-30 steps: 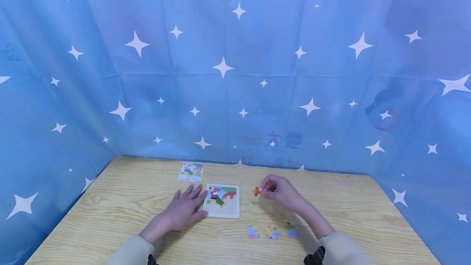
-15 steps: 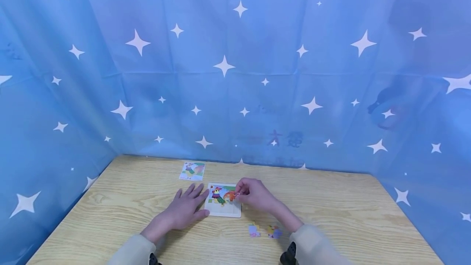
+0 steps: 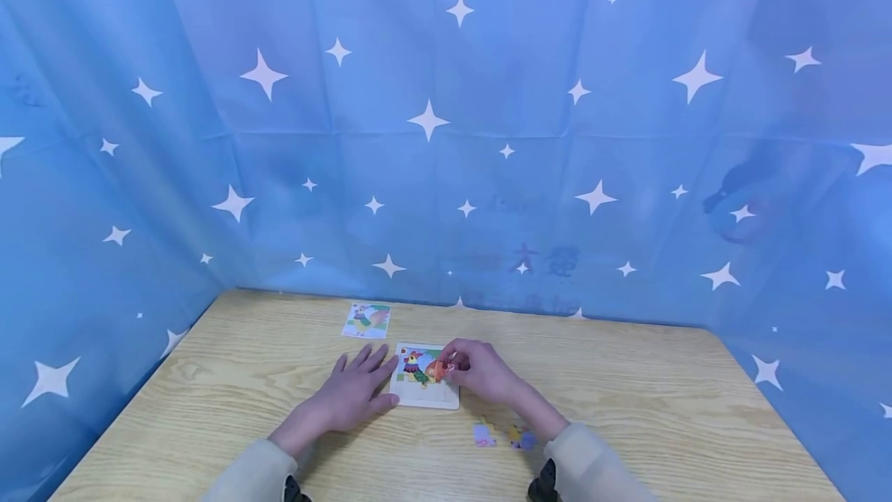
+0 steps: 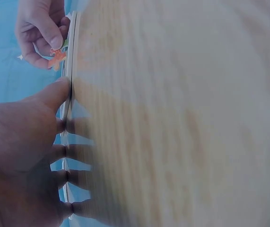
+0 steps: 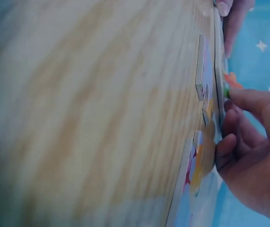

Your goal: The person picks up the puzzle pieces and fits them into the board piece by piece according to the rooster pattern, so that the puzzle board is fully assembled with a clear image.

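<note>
We took the puzzle tray (image 3: 439, 398) as the centre of a clock, with twelve toward the starry curtain (image 3: 390, 157). It lay flat on the wood-grained table (image 3: 641, 401), just forward of the person's two hands. In it we saw a partly assembled rooster: a bright head near the ten, a dark green body about the middle, orange toward the three, and a pale stretch of bare bed along the six.

At nine o'clock we found the left hand (image 3: 351, 397) laid palm down, its fingers spread and straight, gripping nothing. Its thumb and index fingertip met the tray's near-nine edge, and the other fingers fanned out toward ten.

At three o'clock the right hand (image 3: 481, 370) reached in over the rim. Its thumb and fingertips were pinched together on an orange puzzle piece (image 4: 57, 60), with the remaining fingers curled in. We saw that piece at the tray's three o'clock side, tilted up from the surface in the left wrist view; we could not tell whether any edge of it sat in its place.

Between four and five o'clock, apart from the tray, we counted two loose pieces: a lilac piece (image 3: 484, 434) nearer in, and a yellow and purple piece (image 3: 521, 438) farther out, close by the right forearm. At ten to eleven o'clock lay a picture card (image 3: 366, 321) printed with a rooster. Both arms wore pale sleeves (image 3: 588, 462), with a black device (image 3: 543, 480) at each wrist.
</note>
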`<state>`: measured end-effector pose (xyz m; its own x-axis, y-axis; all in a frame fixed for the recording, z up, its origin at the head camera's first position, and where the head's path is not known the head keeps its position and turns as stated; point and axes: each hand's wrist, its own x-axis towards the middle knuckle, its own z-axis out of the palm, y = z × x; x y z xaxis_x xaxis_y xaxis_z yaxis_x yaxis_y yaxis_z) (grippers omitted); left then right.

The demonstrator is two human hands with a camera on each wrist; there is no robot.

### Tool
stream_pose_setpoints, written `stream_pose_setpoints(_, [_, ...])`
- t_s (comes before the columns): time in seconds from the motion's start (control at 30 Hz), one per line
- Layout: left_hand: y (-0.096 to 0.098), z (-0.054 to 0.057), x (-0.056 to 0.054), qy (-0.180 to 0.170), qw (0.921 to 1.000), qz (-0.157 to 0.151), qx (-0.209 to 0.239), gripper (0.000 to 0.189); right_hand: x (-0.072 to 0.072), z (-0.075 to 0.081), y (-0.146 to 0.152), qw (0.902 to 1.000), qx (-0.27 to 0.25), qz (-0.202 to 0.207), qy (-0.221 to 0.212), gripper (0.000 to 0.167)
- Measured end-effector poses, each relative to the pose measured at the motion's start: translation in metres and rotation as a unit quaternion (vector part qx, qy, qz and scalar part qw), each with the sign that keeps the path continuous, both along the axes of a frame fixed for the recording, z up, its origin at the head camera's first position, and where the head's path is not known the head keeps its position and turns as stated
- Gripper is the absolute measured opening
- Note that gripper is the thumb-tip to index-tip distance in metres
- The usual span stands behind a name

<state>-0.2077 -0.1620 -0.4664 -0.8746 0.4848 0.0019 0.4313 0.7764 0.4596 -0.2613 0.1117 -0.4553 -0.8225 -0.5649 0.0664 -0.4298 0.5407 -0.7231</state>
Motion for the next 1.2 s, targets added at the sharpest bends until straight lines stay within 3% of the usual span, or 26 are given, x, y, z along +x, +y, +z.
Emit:
stream_pose_setpoints(0.37, [0.004,0.009,0.002,-0.017,0.9997,0.010,-0.013,0.066,-0.002,-0.004,0.002,0.9987,0.026,0.025,0.035,0.020])
stream_pose_setpoints(0.7, [0.003,0.010,0.003,-0.020,0.9997,0.010,-0.012,0.066,-0.001,-0.006,-0.001,0.9976,0.048,0.007,0.048,0.017])
stream_pose_setpoints(1.0, [0.003,0.006,0.002,-0.017,0.9997,0.014,-0.008,0.066,0.001,-0.005,0.000,0.9981,0.044,0.007,0.042,0.018])
stream_pose_setpoints(1.2, [0.000,-0.003,-0.003,-0.005,0.9999,0.010,0.001,0.066,0.000,-0.006,0.000,0.9978,0.040,0.016,0.050,0.020])
